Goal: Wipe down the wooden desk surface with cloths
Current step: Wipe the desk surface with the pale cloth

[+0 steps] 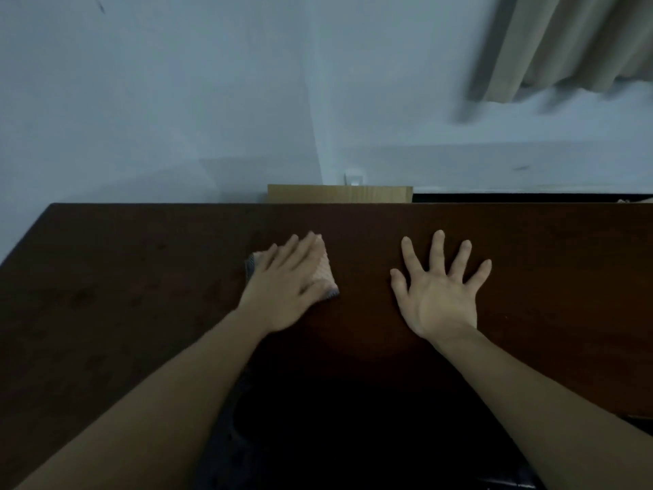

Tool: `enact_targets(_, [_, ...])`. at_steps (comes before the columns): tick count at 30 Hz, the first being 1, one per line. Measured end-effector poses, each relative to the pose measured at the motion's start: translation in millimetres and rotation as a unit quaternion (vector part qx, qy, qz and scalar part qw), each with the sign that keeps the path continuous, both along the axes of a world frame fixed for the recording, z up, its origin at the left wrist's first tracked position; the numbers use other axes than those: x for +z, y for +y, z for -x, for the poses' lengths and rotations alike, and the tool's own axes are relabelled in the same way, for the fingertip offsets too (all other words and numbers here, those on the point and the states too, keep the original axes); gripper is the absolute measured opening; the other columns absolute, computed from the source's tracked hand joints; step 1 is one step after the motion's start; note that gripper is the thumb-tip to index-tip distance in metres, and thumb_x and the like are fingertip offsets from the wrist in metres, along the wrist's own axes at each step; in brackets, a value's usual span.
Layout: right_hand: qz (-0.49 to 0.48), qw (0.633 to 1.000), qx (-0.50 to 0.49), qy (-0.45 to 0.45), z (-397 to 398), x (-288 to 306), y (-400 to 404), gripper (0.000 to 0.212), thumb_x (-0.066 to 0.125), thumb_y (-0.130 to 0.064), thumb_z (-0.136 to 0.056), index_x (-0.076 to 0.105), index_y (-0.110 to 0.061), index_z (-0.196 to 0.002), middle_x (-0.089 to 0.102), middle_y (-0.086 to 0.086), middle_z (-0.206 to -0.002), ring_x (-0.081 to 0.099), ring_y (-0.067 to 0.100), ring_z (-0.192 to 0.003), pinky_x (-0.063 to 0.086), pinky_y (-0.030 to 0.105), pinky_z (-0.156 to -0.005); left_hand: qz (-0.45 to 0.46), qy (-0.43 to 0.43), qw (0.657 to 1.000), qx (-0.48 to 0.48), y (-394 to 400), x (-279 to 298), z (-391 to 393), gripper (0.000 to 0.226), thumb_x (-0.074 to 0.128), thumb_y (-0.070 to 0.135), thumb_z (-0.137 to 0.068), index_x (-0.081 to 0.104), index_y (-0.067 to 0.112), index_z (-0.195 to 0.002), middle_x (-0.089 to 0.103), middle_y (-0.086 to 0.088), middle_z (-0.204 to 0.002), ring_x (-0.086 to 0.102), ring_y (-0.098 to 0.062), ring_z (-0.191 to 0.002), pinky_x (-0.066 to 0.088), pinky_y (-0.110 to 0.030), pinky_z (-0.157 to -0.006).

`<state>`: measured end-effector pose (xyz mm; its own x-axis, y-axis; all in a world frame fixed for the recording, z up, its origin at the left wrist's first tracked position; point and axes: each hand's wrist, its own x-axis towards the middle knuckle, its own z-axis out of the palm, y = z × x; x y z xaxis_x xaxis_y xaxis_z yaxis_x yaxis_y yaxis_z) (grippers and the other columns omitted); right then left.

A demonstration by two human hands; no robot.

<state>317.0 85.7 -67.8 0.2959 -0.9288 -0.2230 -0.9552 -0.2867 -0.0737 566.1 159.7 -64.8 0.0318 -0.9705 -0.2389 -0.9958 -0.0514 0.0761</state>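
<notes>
A dark brown wooden desk (pixel 141 277) fills the lower half of the view. My left hand (pixel 286 284) lies flat, fingers straight, pressing a small pale cloth (pixel 324 268) with a grey edge onto the desk near its middle. Most of the cloth is hidden under the hand. My right hand (pixel 440 288) is held over the desk a little to the right, palm turned up toward me and fingers spread wide, holding nothing.
A light wooden board or box (pixel 339 194) stands behind the desk's far edge against the pale wall. A beige curtain (pixel 565 44) hangs at the upper right. The desk's left corner (pixel 53 206) lies at the far left.
</notes>
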Motion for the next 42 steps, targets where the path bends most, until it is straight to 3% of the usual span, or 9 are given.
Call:
enact_targets(7, [-0.007, 1.000, -0.004, 0.009, -3.6, -0.3, 0.7, 0.064, 0.004, -0.065, -0.100, -0.011, -0.043, -0.158, -0.017, 0.010, -0.168, -0.017, 0.050, -0.150, -0.005, 0.073, -0.116, 0.024, -0.003, 0.999, 0.038, -33.6, -3.0, -7.1, 0.074, 0.010, 0.065, -0.101, -0.011, 0.028, -0.161, -0.015, 0.007, -0.168, -0.012, -0.016, -0.155, -0.007, -0.043, -0.125])
enact_targets(11, [-0.004, 1.000, -0.009, 0.019, -5.0, 3.0, 1.2, 0.065, 0.002, -0.065, -0.099, -0.013, -0.043, -0.158, -0.016, 0.009, -0.169, -0.015, 0.049, -0.151, -0.002, 0.073, -0.116, 0.017, 0.025, 0.999, -0.036, 12.3, 8.8, 7.5, 0.072, 0.013, 0.062, -0.103, -0.011, 0.027, -0.161, -0.017, 0.006, -0.168, -0.013, -0.017, -0.155, -0.010, -0.040, -0.122])
enact_targets(15, [-0.006, 0.999, -0.020, 0.030, -6.7, 4.2, 1.7, 0.065, 0.001, -0.064, -0.099, -0.015, -0.042, -0.158, -0.017, 0.009, -0.169, -0.015, 0.049, -0.151, 0.000, 0.072, -0.117, 0.001, 0.072, 0.993, -0.097, 70.9, 8.8, 3.1, 0.068, 0.018, 0.061, -0.105, -0.015, 0.033, -0.158, -0.026, 0.017, -0.164, -0.029, -0.004, -0.149, -0.014, -0.038, -0.123])
enact_targets(18, [-0.003, 0.999, -0.023, 0.032, -6.7, 2.6, 2.1, 0.065, 0.000, -0.065, -0.098, -0.016, -0.043, -0.157, -0.017, 0.009, -0.168, -0.015, 0.048, -0.151, 0.000, 0.071, -0.117, 0.010, 0.068, 0.990, -0.120, 86.0, 3.5, -11.3, 0.067, 0.018, 0.064, -0.104, -0.013, 0.037, -0.158, -0.023, 0.021, -0.164, -0.026, -0.002, -0.149, -0.015, -0.035, -0.122])
enact_targets(21, [-0.005, 0.999, -0.020, 0.031, -5.3, 1.7, 2.7, 0.065, 0.000, -0.065, -0.098, -0.015, -0.044, -0.158, -0.017, 0.008, -0.168, -0.016, 0.048, -0.151, -0.002, 0.071, -0.118, 0.017, 0.052, 0.991, -0.119, 65.8, 1.9, -22.8, 0.068, 0.016, 0.065, -0.103, -0.013, 0.037, -0.158, -0.024, 0.020, -0.163, -0.025, -0.004, -0.150, -0.018, -0.031, -0.121])
enact_targets(31, [-0.004, 0.998, -0.026, 0.063, -11.7, 8.1, -0.1, 0.064, 0.006, -0.065, -0.100, -0.011, -0.045, -0.158, -0.015, 0.006, -0.169, -0.016, 0.046, -0.152, -0.004, 0.073, -0.116, 0.036, 0.018, 0.999, -0.016, -40.8, -1.3, -47.6, 0.072, 0.014, 0.063, -0.103, -0.006, 0.027, -0.162, -0.011, 0.006, -0.169, -0.010, -0.016, -0.155, -0.007, -0.042, -0.124])
enact_targets(34, [0.030, 0.997, -0.002, 0.068, -29.0, 16.4, 3.0, 0.066, 0.012, -0.064, -0.100, -0.006, -0.042, -0.160, -0.012, 0.005, -0.170, -0.016, 0.045, -0.152, -0.006, 0.073, -0.116, 0.034, 0.029, 0.998, -0.048, -17.3, 3.4, -43.6, 0.071, 0.013, 0.061, -0.103, -0.007, 0.026, -0.161, -0.013, 0.005, -0.169, -0.011, -0.017, -0.155, -0.007, -0.042, -0.124])
enact_targets(39, [-0.021, 0.998, 0.037, -0.050, -93.4, 20.9, 20.8, 0.063, 0.020, -0.059, -0.104, -0.002, -0.042, -0.161, -0.010, 0.001, -0.170, -0.016, 0.040, -0.153, -0.009, 0.066, -0.119, 0.003, 0.069, 0.989, -0.132, 62.8, 11.4, -42.8, 0.069, 0.014, 0.062, -0.104, -0.010, 0.032, -0.160, -0.022, 0.015, -0.166, -0.023, -0.008, -0.151, -0.009, -0.040, -0.125])
enact_targets(42, [-0.029, 0.998, 0.046, -0.024, -109.5, 9.1, 31.2, 0.063, 0.016, -0.059, -0.104, -0.005, -0.041, -0.160, -0.015, 0.002, -0.170, -0.019, 0.042, -0.152, -0.008, 0.069, -0.118, 0.004, 0.069, 0.986, -0.151, 91.0, 6.9, -55.2, 0.069, 0.019, 0.062, -0.104, -0.006, 0.034, -0.161, -0.019, 0.019, -0.166, -0.023, -0.003, -0.151, -0.010, -0.038, -0.124])
